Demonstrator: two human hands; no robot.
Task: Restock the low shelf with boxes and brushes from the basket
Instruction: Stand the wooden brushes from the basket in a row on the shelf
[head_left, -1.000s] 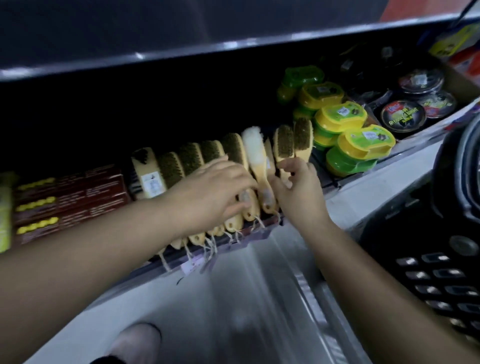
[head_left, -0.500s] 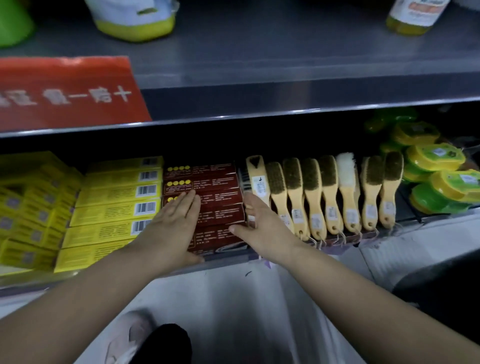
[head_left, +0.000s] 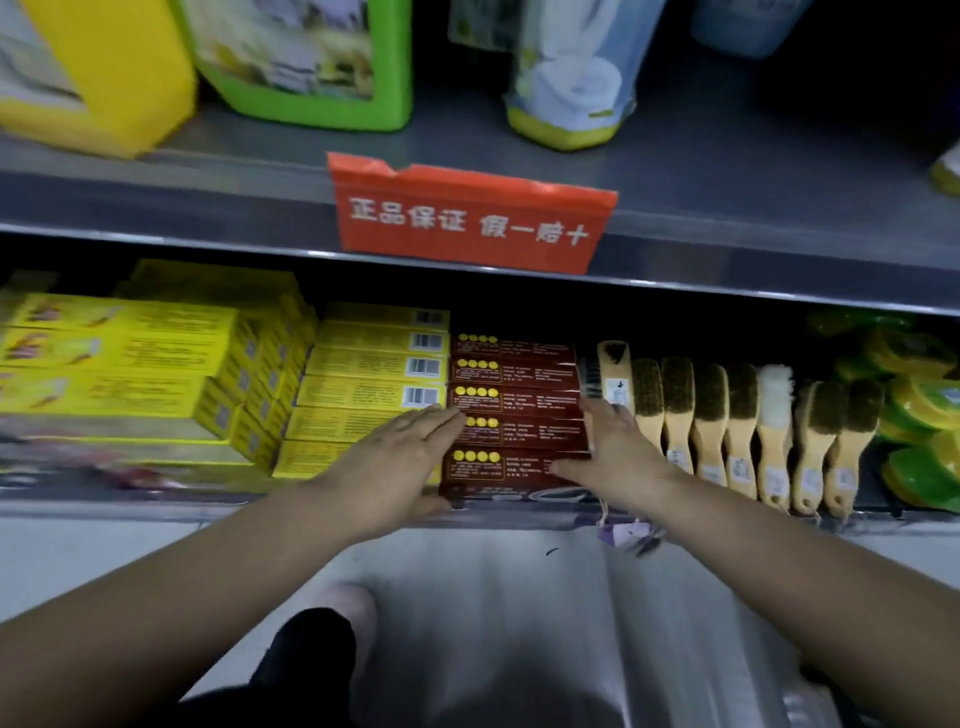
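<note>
The red boxes (head_left: 514, 400) sit packed together on the low shelf (head_left: 156, 506), and the nearest one reaches the shelf's front edge. The left hand (head_left: 395, 467) presses flat on the left side of the red boxes. Its fingers are straight and its thumb is down by the front corner. The right hand (head_left: 615, 457) presses flat on the right side of the red boxes, fingers straight too. Neither hand curls round anything.

Yellow boxes (head_left: 374, 395) touch the red boxes on the left. Brushes (head_left: 743, 415) stand in a row just right of the red boxes, and the right fingers fill the thin gap between. Above the red boxes is dark open room, then the upper shelf (head_left: 208, 208) with a red sign (head_left: 467, 218).
</note>
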